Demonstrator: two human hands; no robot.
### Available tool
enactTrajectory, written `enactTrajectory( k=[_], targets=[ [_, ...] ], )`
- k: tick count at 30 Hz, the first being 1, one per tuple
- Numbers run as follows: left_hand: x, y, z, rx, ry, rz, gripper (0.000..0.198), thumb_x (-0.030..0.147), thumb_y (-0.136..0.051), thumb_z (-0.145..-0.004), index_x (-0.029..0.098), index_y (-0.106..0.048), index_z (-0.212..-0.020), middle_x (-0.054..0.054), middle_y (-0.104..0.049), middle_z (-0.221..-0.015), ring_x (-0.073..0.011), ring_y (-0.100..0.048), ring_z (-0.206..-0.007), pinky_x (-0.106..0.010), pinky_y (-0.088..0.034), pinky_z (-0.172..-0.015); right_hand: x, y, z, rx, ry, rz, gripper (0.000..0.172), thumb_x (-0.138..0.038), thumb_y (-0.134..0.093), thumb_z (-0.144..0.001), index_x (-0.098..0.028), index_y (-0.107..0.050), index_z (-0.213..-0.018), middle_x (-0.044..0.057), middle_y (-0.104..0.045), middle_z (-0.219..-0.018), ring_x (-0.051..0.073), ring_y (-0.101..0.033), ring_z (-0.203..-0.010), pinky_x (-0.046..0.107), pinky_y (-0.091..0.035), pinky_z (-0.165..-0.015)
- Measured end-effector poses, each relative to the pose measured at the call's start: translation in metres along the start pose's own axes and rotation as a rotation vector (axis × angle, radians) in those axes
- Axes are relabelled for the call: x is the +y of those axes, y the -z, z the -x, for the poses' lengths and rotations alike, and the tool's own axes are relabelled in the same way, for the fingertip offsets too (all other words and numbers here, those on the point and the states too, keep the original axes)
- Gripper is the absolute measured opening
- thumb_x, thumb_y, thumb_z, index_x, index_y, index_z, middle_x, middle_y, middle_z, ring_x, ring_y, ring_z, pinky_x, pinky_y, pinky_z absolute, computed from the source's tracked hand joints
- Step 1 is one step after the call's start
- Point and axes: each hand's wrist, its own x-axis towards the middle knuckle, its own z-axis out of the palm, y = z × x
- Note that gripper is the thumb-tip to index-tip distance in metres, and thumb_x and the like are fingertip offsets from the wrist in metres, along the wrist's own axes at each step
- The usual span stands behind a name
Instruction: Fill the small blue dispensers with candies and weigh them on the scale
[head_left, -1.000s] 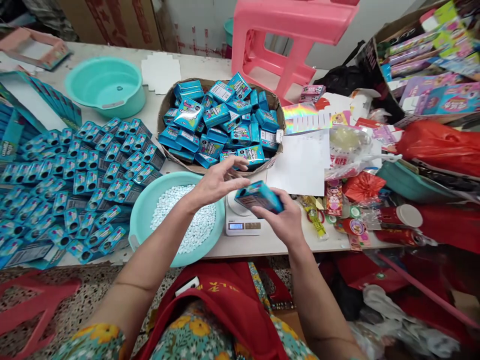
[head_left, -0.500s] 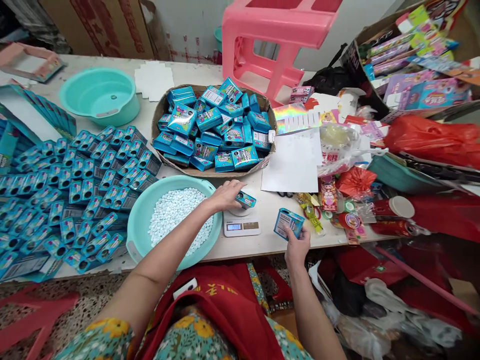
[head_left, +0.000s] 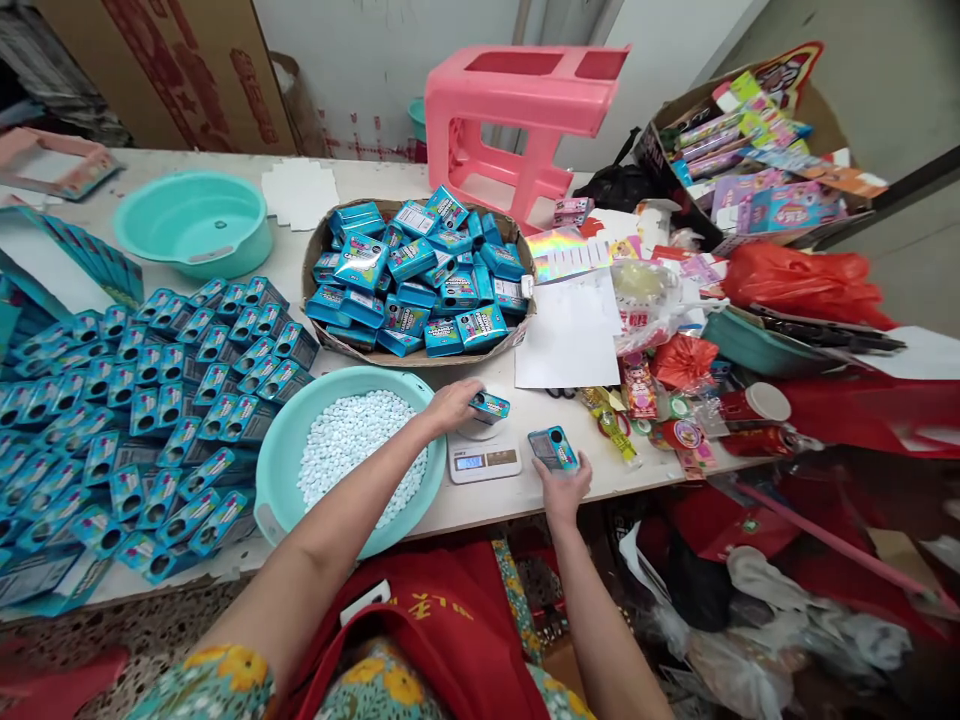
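My left hand rests by a small white scale and grips a small blue tin lying on the scale's pan. My right hand holds a blue carton box flat against the table just right of the scale. A teal basin of white tablets sits under my left forearm. Behind the scale, a round cardboard tray is heaped with blue boxes.
Rows of open blue boxes cover the table at the left. An empty teal basin and a pink stool stand at the back. White paper, wrappers, red bags and a box of toy packs crowd the right side.
A second ago both hands held one box over the scale. My left hand set a tin on the scale; my right hand moved the box down to the table.
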Motion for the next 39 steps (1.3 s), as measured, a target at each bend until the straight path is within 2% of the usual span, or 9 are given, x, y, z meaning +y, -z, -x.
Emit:
enactTrajectory(
  k=[3,7,11,15,19,27,31,34,39],
  targets=[
    [0.003,0.0,0.016,0.083,-0.047,0.203,0.032,0.035,-0.063,-0.076,0.02,-0.06,-0.104,-0.005,-0.062,-0.104,-0.0231,-0.057,-0.096,-0.032,-0.042,-0.083,-0.047,0.007,0.016,0.007,0.23,0.147,0.089,-0.042,-0.08,-0.058,-0.015,-0.037,-0.131,0.019,-0.034,-0.141,0.033,-0.027,-0.135,0.053,-0.024,-0.11],
    [0.013,0.004,0.058,0.109,-0.026,0.701,0.042,0.035,-0.072,-0.069,0.021,-0.062,-0.107,-0.002,-0.064,-0.101,-0.0198,-0.057,-0.093,-0.029,-0.042,-0.083,-0.114,-0.013,0.033,-0.478,0.358,0.173,0.07,-0.041,-0.071,-0.072,-0.017,-0.043,-0.131,0.013,-0.052,-0.128,0.026,-0.05,-0.118,0.043,-0.04,-0.1],
    [0.022,0.012,0.1,0.267,0.236,1.459,0.048,0.05,-0.061,-0.079,0.018,-0.058,-0.116,-0.007,-0.065,-0.105,-0.0179,-0.06,-0.093,-0.028,-0.043,-0.082,-0.162,-0.041,0.047,-0.822,0.31,0.148,0.04,-0.043,-0.066,-0.077,-0.017,-0.059,-0.106,0.007,-0.066,-0.098,0.021,-0.061,-0.088,0.034,-0.048,-0.081],
    [0.026,0.029,0.124,0.557,0.332,1.892,0.055,0.058,-0.04,-0.088,0.013,-0.062,-0.109,-0.013,-0.066,-0.105,-0.0175,-0.062,-0.086,-0.027,-0.046,-0.076,-0.183,-0.063,0.059,-0.89,0.5,0.131,0.037,-0.04,-0.067,-0.076,-0.02,-0.06,-0.106,0.005,-0.065,-0.101,0.021,-0.059,-0.093,0.033,-0.046,-0.084],
    [0.02,0.039,0.134,0.832,0.453,2.021,0.039,0.043,-0.045,-0.09,0.01,-0.065,-0.091,-0.012,-0.068,-0.089,-0.0169,-0.063,-0.081,-0.027,-0.047,-0.076,-0.181,-0.091,0.066,-1.005,0.543,0.141,0.038,-0.042,-0.067,-0.075,-0.02,-0.061,-0.106,0.005,-0.066,-0.1,0.022,-0.06,-0.092,0.035,-0.046,-0.084],
    [0.012,0.037,0.161,1.083,0.378,1.794,0.023,0.022,-0.066,-0.072,0.011,-0.065,-0.092,-0.01,-0.067,-0.091,-0.0171,-0.062,-0.084,-0.029,-0.044,-0.084,-0.182,-0.116,0.068,-1.195,0.431,0.059,0.046,-0.047,-0.071,-0.068,-0.017,-0.062,-0.102,0.006,-0.067,-0.097,0.023,-0.06,-0.088,0.036,-0.045,-0.083],
    [0.012,0.045,0.185,0.983,0.595,1.264,0.045,0.026,-0.066,-0.071,0.019,-0.059,-0.115,-0.012,-0.059,-0.122,-0.0246,-0.052,-0.114,-0.037,-0.039,-0.095,-0.164,-0.121,0.061,-1.194,0.164,-0.065,0.05,-0.048,-0.073,-0.065,-0.017,-0.061,-0.103,0.006,-0.069,-0.096,0.024,-0.062,-0.088,0.036,-0.048,-0.08],
    [0.014,0.054,0.205,0.821,0.468,0.895,0.074,0.013,-0.071,-0.06,0.026,-0.05,-0.13,-0.007,-0.047,-0.138,-0.0251,-0.042,-0.125,-0.035,-0.036,-0.099,-0.159,-0.127,0.074,-1.173,0.125,-0.089,0.053,-0.047,-0.076,-0.063,-0.018,-0.061,-0.105,0.006,-0.068,-0.098,0.024,-0.062,-0.09,0.036,-0.047,-0.083],
    [0.015,0.072,0.246,0.707,0.416,0.82,0.057,0.017,-0.076,-0.056,0.02,-0.058,-0.11,0.0,-0.062,-0.09,-0.0159,-0.056,-0.079,-0.025,-0.043,-0.068,-0.182,-0.137,0.139,-1.362,0.183,-0.188,0.052,-0.045,-0.073,-0.068,-0.018,-0.059,-0.11,0.008,-0.066,-0.108,0.025,-0.061,-0.099,0.04,-0.047,-0.089]
  ],
)
